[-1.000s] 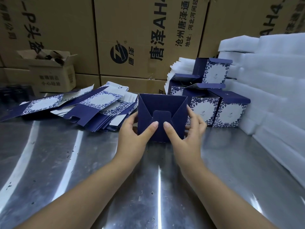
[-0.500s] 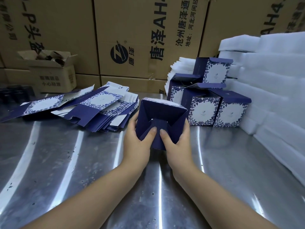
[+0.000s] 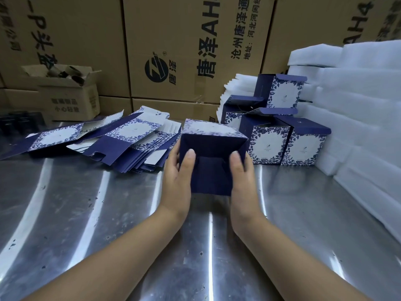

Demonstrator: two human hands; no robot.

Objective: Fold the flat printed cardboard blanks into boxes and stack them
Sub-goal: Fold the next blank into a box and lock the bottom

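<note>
A dark blue box (image 3: pixel 211 157) with a floral printed side is held above the steel table at centre, its flapped end turned toward me. My left hand (image 3: pixel 176 177) grips its left side, thumb on the flaps. My right hand (image 3: pixel 243 179) grips its right side, thumb pressing the flaps too. A loose pile of flat printed blanks (image 3: pixel 121 142) lies to the left. Several folded boxes (image 3: pixel 282 135) stand stacked in two tiers to the right, behind the held box.
White foam sheets (image 3: pixel 355 118) are piled along the right edge. Large brown cartons (image 3: pixel 191 46) wall off the back. A small open carton (image 3: pixel 67 94) sits at back left. The steel table (image 3: pixel 86 213) stretches toward me.
The box has tilted so its top printed face shows more. Both thumbs have spread apart from the centre tab to the flaps' left and right sides.
</note>
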